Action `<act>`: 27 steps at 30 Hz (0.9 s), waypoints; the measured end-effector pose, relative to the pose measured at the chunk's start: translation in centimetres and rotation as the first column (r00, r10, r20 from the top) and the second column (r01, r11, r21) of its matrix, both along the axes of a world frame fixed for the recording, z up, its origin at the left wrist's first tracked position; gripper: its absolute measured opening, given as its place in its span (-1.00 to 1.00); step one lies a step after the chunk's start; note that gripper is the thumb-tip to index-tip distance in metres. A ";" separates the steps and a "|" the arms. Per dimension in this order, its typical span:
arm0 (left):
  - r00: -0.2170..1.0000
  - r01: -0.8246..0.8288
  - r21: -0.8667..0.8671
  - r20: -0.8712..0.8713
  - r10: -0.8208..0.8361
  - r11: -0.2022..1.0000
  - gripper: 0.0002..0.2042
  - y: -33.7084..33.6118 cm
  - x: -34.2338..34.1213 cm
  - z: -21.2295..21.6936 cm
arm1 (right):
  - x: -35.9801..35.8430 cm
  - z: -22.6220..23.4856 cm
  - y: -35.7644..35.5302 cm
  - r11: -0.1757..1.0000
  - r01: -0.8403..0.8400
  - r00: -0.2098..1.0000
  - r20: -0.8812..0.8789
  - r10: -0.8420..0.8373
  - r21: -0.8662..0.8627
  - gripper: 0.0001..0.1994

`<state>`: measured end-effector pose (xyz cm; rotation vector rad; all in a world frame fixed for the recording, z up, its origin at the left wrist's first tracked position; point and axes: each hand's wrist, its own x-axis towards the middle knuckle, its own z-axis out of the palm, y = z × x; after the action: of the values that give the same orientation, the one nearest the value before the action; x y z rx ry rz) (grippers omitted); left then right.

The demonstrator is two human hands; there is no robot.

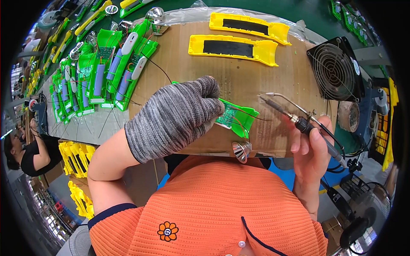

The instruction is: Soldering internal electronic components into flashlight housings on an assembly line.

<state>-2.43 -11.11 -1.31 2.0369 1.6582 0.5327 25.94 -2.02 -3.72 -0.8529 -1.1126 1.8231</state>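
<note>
- Left hand [177,115], in a grey knit glove, presses down on a green housing [239,117] at the near edge of the cardboard sheet [239,72] covering the desk; fingers curled over its left part, holding it in place.
- Circuit board [226,116] sits inside the housing, partly hidden under the glove; thin red and black wires [252,114] run off it.
- Right hand [309,147], bare, fingers closed around the soldering iron [299,121], gripped pen-style at the dark handle; tip points left toward the board, just short of it, not touching.
- Silver reflector cup [241,150] lies at the cardboard edge just below the housing.
- Handling guess: housing is light, stiff plastic, slides easily on cardboard, so it needs pinning flat; hold by the plastic rim, not the board or wires — those look fragile. Iron: handle only, metal end likely hot.
- Two yellow shells [232,48] lie farther back, well apart.
- Row of finished green units [106,72] at left.
- Small fan [335,70] at right.
</note>
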 end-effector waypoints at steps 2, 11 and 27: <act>0.999 0.035 0.015 0.033 -0.036 0.999 -0.89 0.3 -0.3 0.3 | -0.1 0.3 0.0 0.998 0.067 0.997 0.028 -0.066 -0.008 -0.86; 0.979 0.032 0.171 -0.203 0.004 0.985 -0.74 5.3 -2.6 -1.6 | 1.7 -0.3 1.1 0.992 0.123 0.985 -0.124 -0.124 -0.021 -0.91; 0.998 0.033 0.333 0.036 -0.047 0.942 -0.83 4.0 2.7 1.3 | 0.3 -0.9 2.5 0.998 0.047 0.992 -0.120 -0.042 0.040 -0.90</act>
<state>0.24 -7.09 0.04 2.2696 1.5823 0.8887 26.26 0.44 -4.57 -0.7286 -1.0447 1.7835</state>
